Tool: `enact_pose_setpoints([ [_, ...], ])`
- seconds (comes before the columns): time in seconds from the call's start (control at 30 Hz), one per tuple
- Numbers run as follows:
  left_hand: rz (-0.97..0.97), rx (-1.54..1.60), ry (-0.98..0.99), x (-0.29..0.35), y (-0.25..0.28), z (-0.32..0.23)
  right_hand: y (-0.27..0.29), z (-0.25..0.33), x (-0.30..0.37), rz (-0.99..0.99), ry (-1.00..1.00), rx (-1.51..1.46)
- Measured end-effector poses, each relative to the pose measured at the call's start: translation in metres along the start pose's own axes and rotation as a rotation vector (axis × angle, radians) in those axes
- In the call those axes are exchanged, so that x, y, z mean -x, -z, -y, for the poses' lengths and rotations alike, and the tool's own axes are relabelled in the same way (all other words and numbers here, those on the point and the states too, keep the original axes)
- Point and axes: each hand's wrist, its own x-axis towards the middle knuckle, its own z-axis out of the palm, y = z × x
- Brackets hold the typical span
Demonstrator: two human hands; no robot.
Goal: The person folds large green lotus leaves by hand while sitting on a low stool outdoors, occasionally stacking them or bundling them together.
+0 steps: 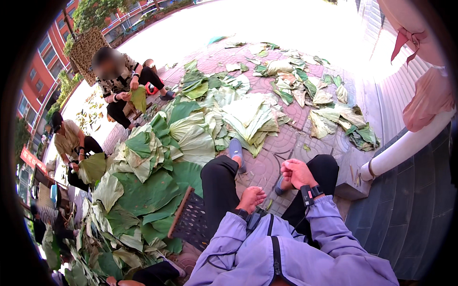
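Note:
My left hand hovers over my lap near the left knee, its fingers curled in, and nothing shows in it. Higher and to the right, my right hand is raised beside the right knee in a loose fist, with nothing seen between its fingers. The two hands are apart. To the left of my legs lies a heap of big green lotus leaves. Beyond my left shoe, a stack of paler, drying lotus leaves rests on the paving.
A dark perforated seat stands by my left thigh. A grey stone block and a white pole are at the right. Two people handle leaves at the left. More leaves lie scattered ahead.

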Motion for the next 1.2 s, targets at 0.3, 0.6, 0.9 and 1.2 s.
enact_pose_setpoints([
  [0.3,-0.052,0.083,0.012,-0.012,0.013,-0.003,0.014,-0.002,-0.005,-0.088,-0.019,0.032],
  [0.6,-0.047,0.171,-0.01,-0.023,0.025,-0.011,0.011,-0.009,-0.02,-0.098,-0.077,0.094],
  [0.9,0.046,0.331,-0.039,-0.01,0.021,-0.033,0.01,-0.009,-0.023,-0.074,-0.108,0.052],
  [1.2,0.24,0.525,-0.315,0.051,0.022,-0.117,0.0,-0.007,-0.024,-0.032,-0.151,0.077],
])
